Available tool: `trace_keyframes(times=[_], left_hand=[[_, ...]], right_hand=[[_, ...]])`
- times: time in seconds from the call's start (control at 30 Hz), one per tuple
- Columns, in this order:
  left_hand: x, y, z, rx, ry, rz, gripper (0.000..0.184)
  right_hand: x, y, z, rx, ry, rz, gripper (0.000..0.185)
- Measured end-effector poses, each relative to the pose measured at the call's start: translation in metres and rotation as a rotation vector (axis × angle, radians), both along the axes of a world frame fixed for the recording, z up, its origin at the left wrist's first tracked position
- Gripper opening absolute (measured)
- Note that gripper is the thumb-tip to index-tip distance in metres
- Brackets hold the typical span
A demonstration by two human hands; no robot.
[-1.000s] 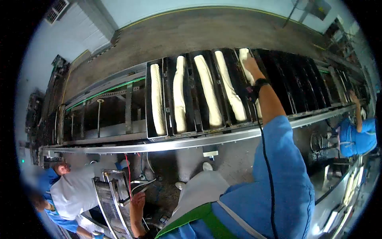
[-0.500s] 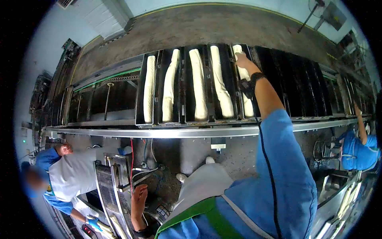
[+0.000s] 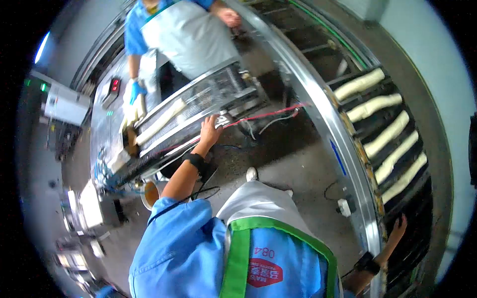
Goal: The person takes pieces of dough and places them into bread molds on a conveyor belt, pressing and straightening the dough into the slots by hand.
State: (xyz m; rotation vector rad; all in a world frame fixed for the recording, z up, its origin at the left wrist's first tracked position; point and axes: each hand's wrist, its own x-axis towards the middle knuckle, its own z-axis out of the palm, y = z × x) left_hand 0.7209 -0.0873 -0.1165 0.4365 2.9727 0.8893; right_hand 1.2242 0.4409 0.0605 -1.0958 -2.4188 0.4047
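My left hand (image 3: 211, 131) reaches out at the near side of a narrow mesh conveyor (image 3: 213, 89), its fingers apart and nothing visible in them. I cannot tell whether the fingertips touch the frame. On that conveyor lies a long pale dough roll (image 3: 161, 121), to the left of the hand. At the lower right, my right hand (image 3: 397, 229) is over the black trays (image 3: 410, 233), fingers apart, holding nothing. Just beyond it, several dough rolls (image 3: 405, 178) lie in their own black tray channels, the closest one a short way from the fingertips.
A metal rail (image 3: 318, 104) runs along the tray line. Across the mesh conveyor stands a co-worker (image 3: 191, 37), whose blue-gloved hand (image 3: 136, 92) is at more dough pieces (image 3: 131, 113). A red hose (image 3: 268, 114) and a bucket (image 3: 150, 193) are near my left arm.
My view has swung left toward the mesh conveyor. My right hand has let go of the last dough roll in the trays. My left hand has stretched out to the conveyor's side.
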Motion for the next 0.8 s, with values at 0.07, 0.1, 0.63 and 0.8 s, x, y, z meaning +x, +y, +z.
trace_keyframes(times=[0.07,0.1,0.63,0.8], left_hand=[[0.003,-0.028,0.009,-0.032,-0.095,0.236,0.051],[0.002,-0.044,0.003,-0.061,-0.094,0.346,0.053],[-0.17,-0.299,-0.136,-0.668,-0.026,-0.141,0.033],[-0.099,-0.178,0.066,0.51,-0.595,-0.095,0.041]], right_hand=[[0.004,-0.008,-0.004,0.0,0.04,0.069,0.032],[0.008,-0.004,-0.015,-0.062,0.085,0.059,0.033],[-0.208,-0.136,-0.013,0.057,-0.092,0.321,0.025],[-0.187,-0.126,-0.024,-0.068,0.001,0.045,0.022]])
